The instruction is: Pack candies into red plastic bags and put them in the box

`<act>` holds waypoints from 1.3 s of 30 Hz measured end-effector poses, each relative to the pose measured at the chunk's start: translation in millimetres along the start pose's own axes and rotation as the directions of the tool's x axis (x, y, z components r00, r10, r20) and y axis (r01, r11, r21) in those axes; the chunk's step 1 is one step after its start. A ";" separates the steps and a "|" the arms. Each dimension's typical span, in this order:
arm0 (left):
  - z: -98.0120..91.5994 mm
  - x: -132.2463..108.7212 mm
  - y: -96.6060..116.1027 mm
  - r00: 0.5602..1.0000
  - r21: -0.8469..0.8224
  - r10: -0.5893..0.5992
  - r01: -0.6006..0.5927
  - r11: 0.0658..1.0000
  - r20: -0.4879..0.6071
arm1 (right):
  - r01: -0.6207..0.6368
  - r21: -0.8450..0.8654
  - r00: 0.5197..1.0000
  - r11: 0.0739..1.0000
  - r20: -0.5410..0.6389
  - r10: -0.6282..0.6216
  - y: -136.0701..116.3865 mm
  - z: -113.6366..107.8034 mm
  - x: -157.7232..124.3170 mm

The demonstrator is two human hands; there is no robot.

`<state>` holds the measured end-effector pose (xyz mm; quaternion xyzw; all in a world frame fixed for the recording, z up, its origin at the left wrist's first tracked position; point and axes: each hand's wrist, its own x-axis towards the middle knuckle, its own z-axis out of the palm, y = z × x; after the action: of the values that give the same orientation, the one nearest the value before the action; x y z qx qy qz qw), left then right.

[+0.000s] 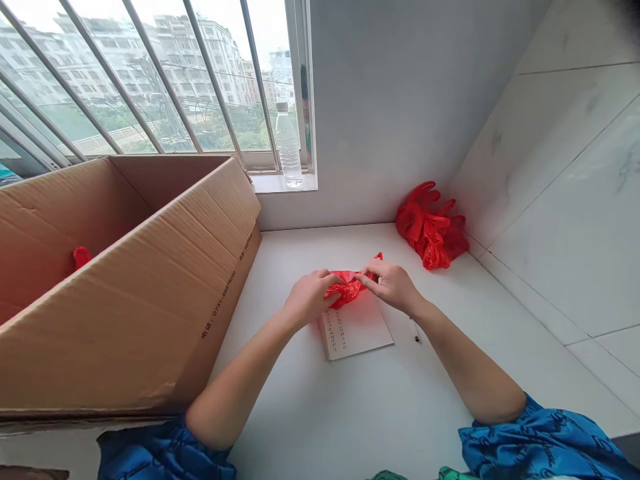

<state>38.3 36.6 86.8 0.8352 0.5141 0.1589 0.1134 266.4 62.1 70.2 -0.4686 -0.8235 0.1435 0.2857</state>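
Note:
A crumpled red plastic bag [345, 291] is held between both hands above a white notepad [363, 331] with printed or written marks down its left side. My left hand [313, 297] grips the bag's left part, fingers bent around it. On the right, my right hand [390, 283] pinches the bag's upper right part between thumb and fingers. Beside the pad, partly under my right wrist, lies a thin pen [416, 333].
A large open cardboard box [150, 293] fills the left side, with something red [81, 257] inside. More red bags [433, 227] lie heaped in the back right corner. A water bottle [289, 147] stands on the sill by the barred window.

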 end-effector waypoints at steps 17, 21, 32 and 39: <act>-40.8 -5.8 -46.1 0.929 0.049 -0.315 0.330 0.943 -0.194 | -0.129 -0.185 0.989 0.974 0.052 0.141 18.0 -21.7 0.3; -31.7 -6.6 -30.6 0.987 0.078 -0.045 0.057 0.995 -0.154 | -0.056 -0.117 0.987 0.992 0.146 0.073 2.9 -10.9 -3.1; -34.6 -2.9 -29.4 0.860 -0.179 -0.223 0.157 0.971 -0.458 | -0.236 0.242 0.955 0.941 -0.122 0.270 5.6 -25.2 1.0; -48.3 -15.8 -1.3 0.959 -0.249 0.038 -0.111 0.962 -0.282 | -0.203 0.077 0.960 0.976 -0.183 0.214 -7.9 -37.0 -9.6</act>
<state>12.2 24.4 128.5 0.8016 0.4673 0.3438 0.1445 287.2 48.6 100.4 -0.5560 -0.7340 0.1509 0.3596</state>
